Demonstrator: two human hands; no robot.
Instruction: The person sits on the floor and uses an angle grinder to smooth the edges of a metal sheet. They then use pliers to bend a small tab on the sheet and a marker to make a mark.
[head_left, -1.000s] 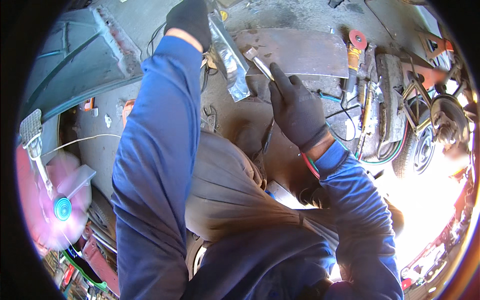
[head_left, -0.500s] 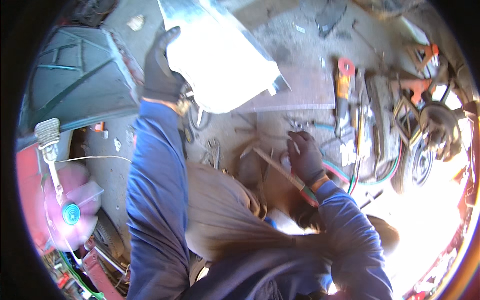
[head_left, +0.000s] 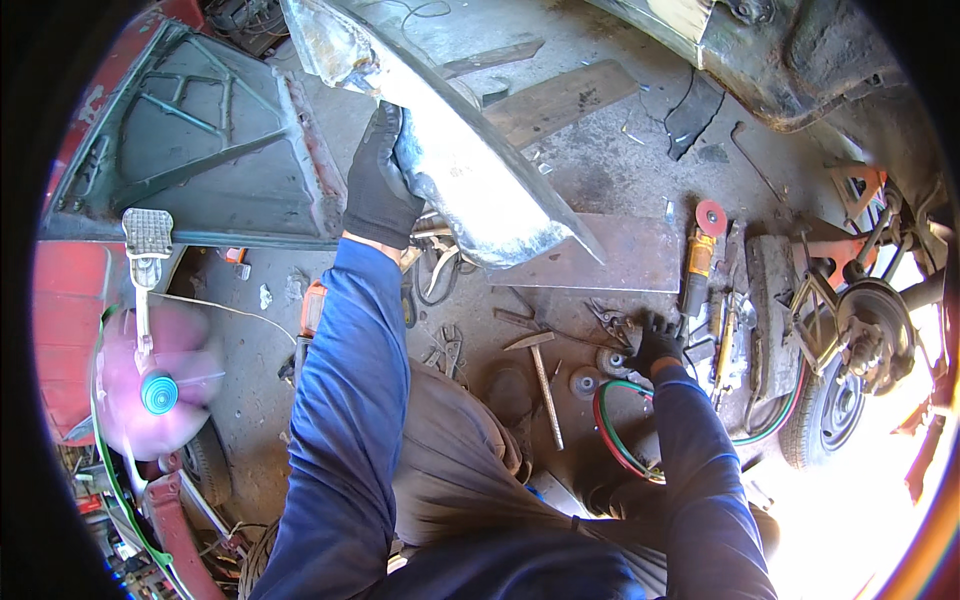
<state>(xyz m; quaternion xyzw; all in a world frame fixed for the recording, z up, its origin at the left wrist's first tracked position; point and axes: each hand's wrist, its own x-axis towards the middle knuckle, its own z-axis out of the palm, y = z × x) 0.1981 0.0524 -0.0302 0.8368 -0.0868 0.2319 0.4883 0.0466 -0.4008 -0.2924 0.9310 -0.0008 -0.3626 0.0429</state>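
A curved, bare-metal sheet panel (head_left: 470, 170), bright where light strikes it, is held up at the upper middle. My left hand (head_left: 385, 180), in a dark glove, grips its near-left edge with the thumb up along it. My right hand (head_left: 657, 343), also gloved, is low over the floor tools with its fingers apart and seems to hold nothing. Beside its fingertips lie locking pliers (head_left: 608, 320). A hammer (head_left: 545, 385) rests on the floor between my right hand and my knee. An angle grinder (head_left: 698, 262) with a reddish disc lies just beyond that hand.
A flat metal plate (head_left: 610, 255) lies under the panel. Red and green hoses (head_left: 612, 425) loop by my right forearm. At left are a dark ribbed panel (head_left: 170, 150) and a spinning pink fan (head_left: 160, 360). A wheel hub (head_left: 868, 250) and tire (head_left: 825, 415) stand at right.
The panel has tilted, showing its curved face and edge more narrowly. My right hand has moved right, towards the pliers and grinder. The hammer now lies at a different angle. My view has shifted.
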